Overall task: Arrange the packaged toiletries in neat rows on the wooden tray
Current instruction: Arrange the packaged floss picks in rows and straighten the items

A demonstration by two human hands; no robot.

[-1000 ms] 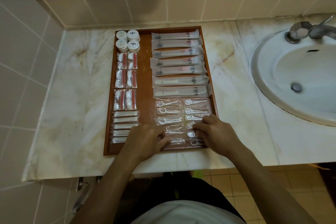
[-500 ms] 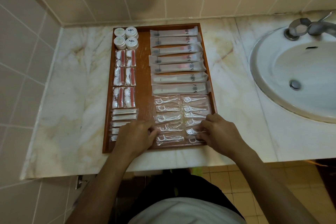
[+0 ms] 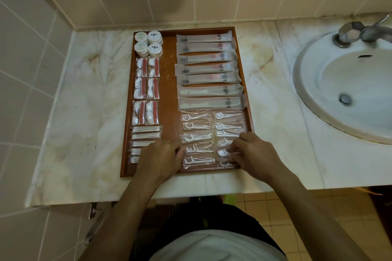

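Hands [image 3: 209,155] covering near floss packets [image 3: 198,150], grip unclear

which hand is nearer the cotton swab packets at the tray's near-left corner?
Left. The left hand lies right beside the cotton swab packets, overlapping their right ends. The right hand is across the wooden tray on the floss pick packets.

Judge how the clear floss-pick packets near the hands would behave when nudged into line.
The floss-pick packets look like thin glossy film, so they probably slide easily on the wooden tray and weigh little. Their edges overlap neighbours, so pushing one likely shifts others. The left hand and right hand both touch them, suggesting they need steadying.
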